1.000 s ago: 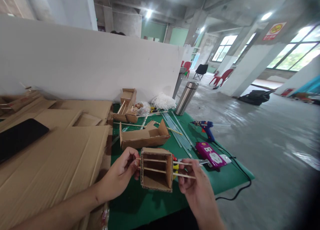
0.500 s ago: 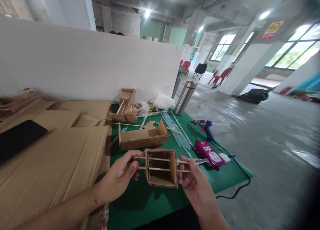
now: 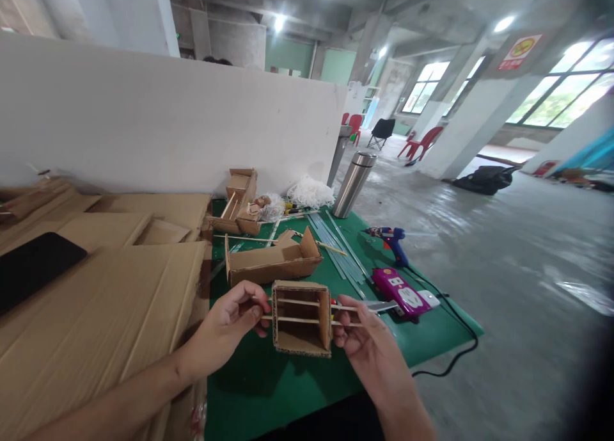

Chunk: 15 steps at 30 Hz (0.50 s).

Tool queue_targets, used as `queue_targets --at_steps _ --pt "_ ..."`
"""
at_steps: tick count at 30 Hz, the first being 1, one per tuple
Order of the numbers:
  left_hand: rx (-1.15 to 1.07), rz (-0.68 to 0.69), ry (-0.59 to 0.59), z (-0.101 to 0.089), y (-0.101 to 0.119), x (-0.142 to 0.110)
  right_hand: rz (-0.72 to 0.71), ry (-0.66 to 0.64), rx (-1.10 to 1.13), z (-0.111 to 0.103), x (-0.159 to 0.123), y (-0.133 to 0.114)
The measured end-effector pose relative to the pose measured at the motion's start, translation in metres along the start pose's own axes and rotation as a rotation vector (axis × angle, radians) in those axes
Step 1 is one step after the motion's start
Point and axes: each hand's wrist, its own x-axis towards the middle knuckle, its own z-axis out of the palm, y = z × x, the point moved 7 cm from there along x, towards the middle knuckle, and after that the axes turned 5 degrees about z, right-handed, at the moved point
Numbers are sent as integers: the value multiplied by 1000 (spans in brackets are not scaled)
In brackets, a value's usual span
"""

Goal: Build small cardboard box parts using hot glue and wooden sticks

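Note:
Two thin wooden sticks [image 3: 298, 320] run side by side through the walls of a small open cardboard box [image 3: 302, 351], poking out at both sides. My left hand [image 3: 240, 319] pinches their left ends, close against the box wall. On the other side my right hand [image 3: 367, 342] has its fingers closed on the right ends. The box hangs between my hands above the green table [image 3: 259, 399], its open side facing me. Behind it lies a long open cardboard tray [image 3: 268, 266]. Something red and yellow, mostly hidden, shows behind the box's right side.
A blue glue gun [image 3: 394, 241] stands near a purple power strip [image 3: 400, 292] with a black cord. Clear glue sticks [image 3: 340, 252] lie behind my right hand. A steel flask [image 3: 354, 186] stands at the back. Cardboard sheets [image 3: 115, 313] carrying a black phone [image 3: 41, 268] cover the left side.
The box slid right along the sticks toward my right hand, then came back left. My right hand moved slightly left and is closer to the box wall than at first.

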Motion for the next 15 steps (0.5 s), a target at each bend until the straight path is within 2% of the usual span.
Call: queue_targets --at_steps 4,8,11,15 --pt "41 -15 -29 2 -2 1 -48 -9 -54 8 2 -16" --pt "71 -130 -115 9 -13 -2 -140 -62 -202 23 7 -40" --pt "114 -199 -172 12 -21 -3 -188 -161 -341 39 13 -51" --pt "205 -265 -198 8 -31 -5 -167 -309 -553 57 18 -53"
